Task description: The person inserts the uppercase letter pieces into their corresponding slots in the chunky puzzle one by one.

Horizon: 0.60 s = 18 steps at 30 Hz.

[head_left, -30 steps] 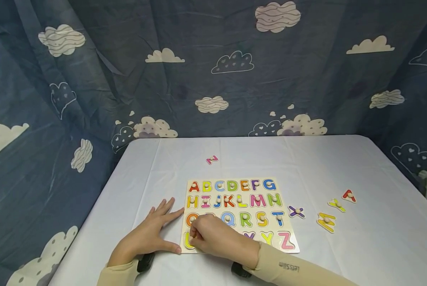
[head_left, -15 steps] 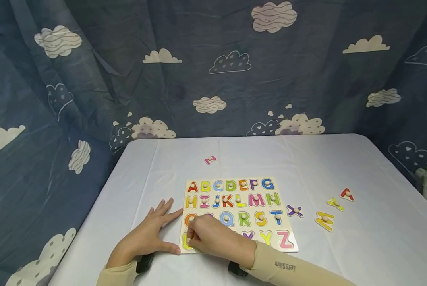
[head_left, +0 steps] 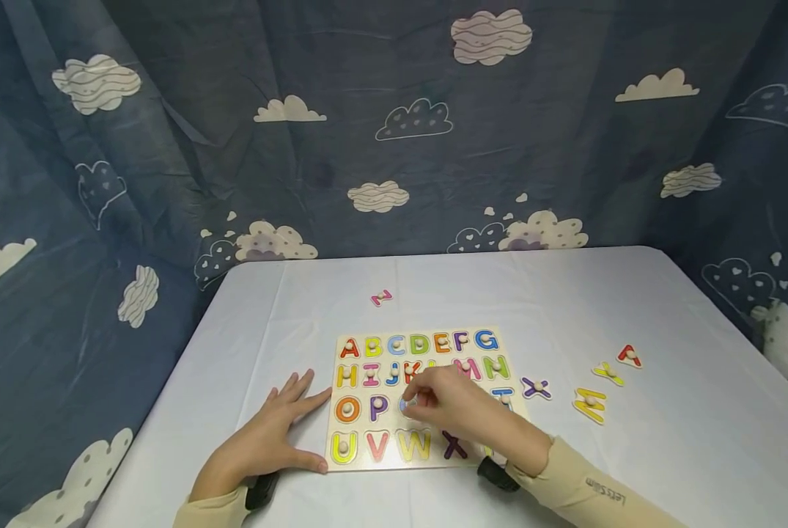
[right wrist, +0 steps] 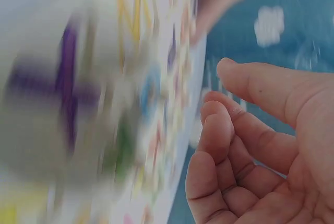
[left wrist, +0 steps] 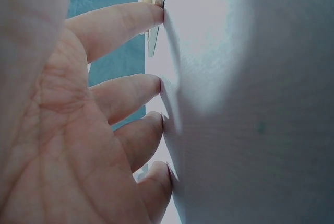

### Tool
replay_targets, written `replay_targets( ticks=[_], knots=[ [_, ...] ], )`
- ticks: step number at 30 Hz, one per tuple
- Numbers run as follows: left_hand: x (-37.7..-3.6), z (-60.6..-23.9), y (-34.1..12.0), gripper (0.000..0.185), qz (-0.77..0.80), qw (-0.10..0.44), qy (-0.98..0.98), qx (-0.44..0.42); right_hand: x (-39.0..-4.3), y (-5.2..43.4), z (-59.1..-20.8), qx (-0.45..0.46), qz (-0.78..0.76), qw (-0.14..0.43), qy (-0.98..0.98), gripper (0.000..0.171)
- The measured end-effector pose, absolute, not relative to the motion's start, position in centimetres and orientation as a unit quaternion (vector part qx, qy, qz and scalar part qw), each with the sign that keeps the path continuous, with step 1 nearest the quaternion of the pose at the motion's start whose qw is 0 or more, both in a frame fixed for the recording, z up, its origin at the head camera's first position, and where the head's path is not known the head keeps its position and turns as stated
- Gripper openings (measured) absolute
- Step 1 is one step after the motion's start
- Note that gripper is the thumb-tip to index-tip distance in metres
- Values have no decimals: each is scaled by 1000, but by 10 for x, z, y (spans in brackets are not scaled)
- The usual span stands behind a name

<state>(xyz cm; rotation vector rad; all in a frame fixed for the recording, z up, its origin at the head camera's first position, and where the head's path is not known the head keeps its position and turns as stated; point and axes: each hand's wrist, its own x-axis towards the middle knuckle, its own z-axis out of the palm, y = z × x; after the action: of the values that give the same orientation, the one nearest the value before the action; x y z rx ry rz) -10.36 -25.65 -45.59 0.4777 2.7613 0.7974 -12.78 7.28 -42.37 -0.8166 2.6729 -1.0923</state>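
A wooden alphabet puzzle board (head_left: pixel 361 427) lies on the white table, with knobbed letters in its upper rows. The yellow U (head_left: pixel 344 457) sits in the bottom-left slot, its knob showing. My left hand (head_left: pixel 271 433) rests spread beside the board; in the left wrist view its index finger (left wrist: pixel 125 23) touches the board's edge. My right hand (head_left: pixel 446 403) is over the board's middle and hides part of the third row. In the right wrist view its fingers are loosely curled, with thumb and index finger apart and nothing between them. The V, W and X recesses show without knobs.
Right of the board lie a purple X piece (head_left: pixel 536 388), a yellow W-shaped piece (head_left: pixel 589 411), a yellow Y piece (head_left: pixel 608 373) and a red V-shaped piece (head_left: pixel 630 356). Behind the board is a pink Z piece (head_left: pixel 381 297). A dark cloud-print cloth (head_left: pixel 328 161) hangs beyond the table.
My right hand has let go of the yellow U and moved right and up across the board, uncovering U, P, V and W. The left hand stays in place; the head view shifts slightly.
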Motion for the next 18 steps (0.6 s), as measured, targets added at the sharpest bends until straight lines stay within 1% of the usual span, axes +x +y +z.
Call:
replay_targets(
  ticks=[10, 14, 18],
  knots=[
    [-105, -454, -251, 115, 262, 115, 943, 170, -145, 196, -418, -111, -335, 25, 935, 17],
    [-102, -455, -251, 117, 259, 122, 946, 152, -153, 240, -422, -70, -325, 21, 943, 22],
    [-101, -457, -249, 117, 260, 129, 947, 138, -159, 283, -429, -37, -309, 3, 950, 27]
  ],
)
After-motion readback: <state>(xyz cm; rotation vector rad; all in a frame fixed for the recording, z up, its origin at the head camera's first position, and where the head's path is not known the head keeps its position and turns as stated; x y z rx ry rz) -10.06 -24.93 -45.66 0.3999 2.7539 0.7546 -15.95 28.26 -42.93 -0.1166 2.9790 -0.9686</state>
